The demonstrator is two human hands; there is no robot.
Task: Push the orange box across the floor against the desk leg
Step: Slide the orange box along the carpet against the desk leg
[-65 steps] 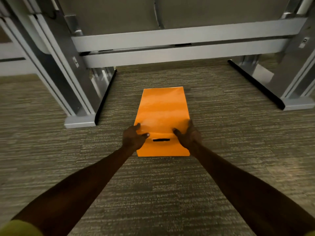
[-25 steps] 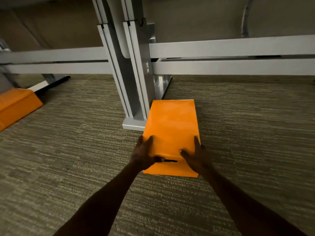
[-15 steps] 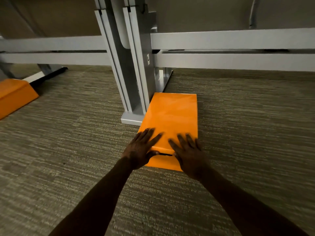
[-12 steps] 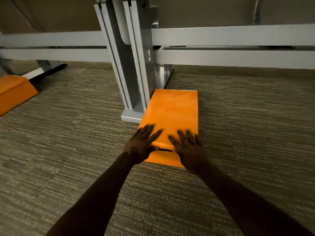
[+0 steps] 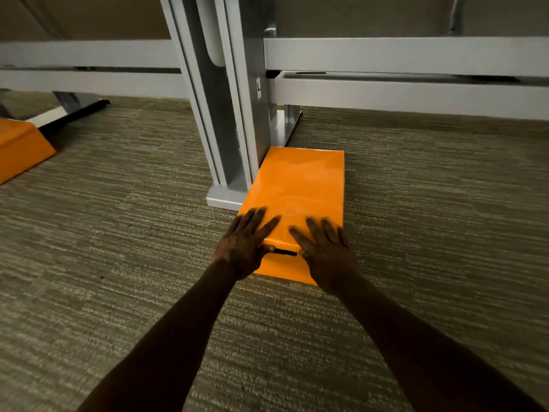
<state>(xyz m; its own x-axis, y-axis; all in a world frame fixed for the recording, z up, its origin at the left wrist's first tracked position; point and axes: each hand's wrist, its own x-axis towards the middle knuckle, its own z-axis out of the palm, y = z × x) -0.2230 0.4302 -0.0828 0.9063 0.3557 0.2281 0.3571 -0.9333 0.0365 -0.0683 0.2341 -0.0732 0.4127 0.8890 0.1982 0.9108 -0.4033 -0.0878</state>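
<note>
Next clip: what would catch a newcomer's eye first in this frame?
The glossy, flat orange box on the striped carpet at centre stands out most, its left edge up against the grey metal desk leg. The left hand and right hand lie spread flat on its near end. A second orange box sits at the far left edge.

Both forearms are bare, with no sleeve, watch or ring showing.
</note>
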